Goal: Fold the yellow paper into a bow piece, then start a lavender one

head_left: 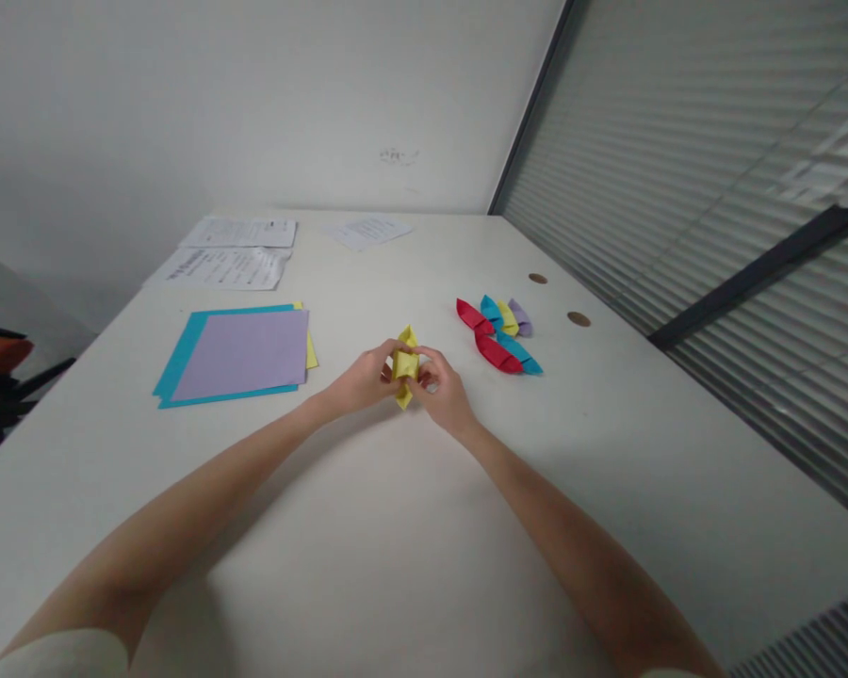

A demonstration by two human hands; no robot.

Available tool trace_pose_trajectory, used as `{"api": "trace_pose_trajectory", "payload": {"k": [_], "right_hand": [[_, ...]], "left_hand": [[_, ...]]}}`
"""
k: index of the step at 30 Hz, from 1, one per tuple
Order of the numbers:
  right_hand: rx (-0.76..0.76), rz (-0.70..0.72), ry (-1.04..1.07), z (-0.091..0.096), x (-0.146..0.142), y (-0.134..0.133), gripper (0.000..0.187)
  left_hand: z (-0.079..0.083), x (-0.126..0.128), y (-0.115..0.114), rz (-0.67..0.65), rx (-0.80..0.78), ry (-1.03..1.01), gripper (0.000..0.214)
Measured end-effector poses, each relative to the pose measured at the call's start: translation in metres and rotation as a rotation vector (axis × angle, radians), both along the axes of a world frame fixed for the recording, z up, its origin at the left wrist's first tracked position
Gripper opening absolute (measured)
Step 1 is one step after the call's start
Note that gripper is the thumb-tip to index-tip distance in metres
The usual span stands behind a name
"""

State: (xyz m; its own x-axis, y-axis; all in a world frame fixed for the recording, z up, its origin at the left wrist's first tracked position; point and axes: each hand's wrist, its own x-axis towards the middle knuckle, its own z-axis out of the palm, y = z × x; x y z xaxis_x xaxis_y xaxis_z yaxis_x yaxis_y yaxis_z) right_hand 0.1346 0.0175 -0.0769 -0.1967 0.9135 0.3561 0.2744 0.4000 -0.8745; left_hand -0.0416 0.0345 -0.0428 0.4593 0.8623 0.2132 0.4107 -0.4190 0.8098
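Between my two hands is a small yellow folded-paper boat, its pointed ends facing away from me and toward me. My left hand pinches its left side, and my right hand pinches the right side with thumb and finger. Parts of the boat's sides are hidden behind the fingers. To the right lies a group of similar folded-paper pieces: red ones, blue ones, a yellow one and a purple one.
A stack of coloured paper sheets, purple on top with blue and yellow edges showing, lies on the left. Printed papers rest farther back on the white table. Window blinds border the right side; an orange-and-black chair stands at far left.
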Motion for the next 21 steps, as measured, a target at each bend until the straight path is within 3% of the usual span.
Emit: {"api": "trace_pose_trajectory", "payload": {"k": [9,21], "right_hand": [[-0.139,0.084,0.195,-0.002,0.0,0.002,0.047],[-0.205,0.129,0.274,-0.006,-0.002,0.005,0.05]], "left_hand": [[-0.011,-0.006,0.011,-0.094,-0.133,-0.201,0.043],[-0.008,-0.011,0.013,-0.187,-0.262,-0.342,0.044]]}}
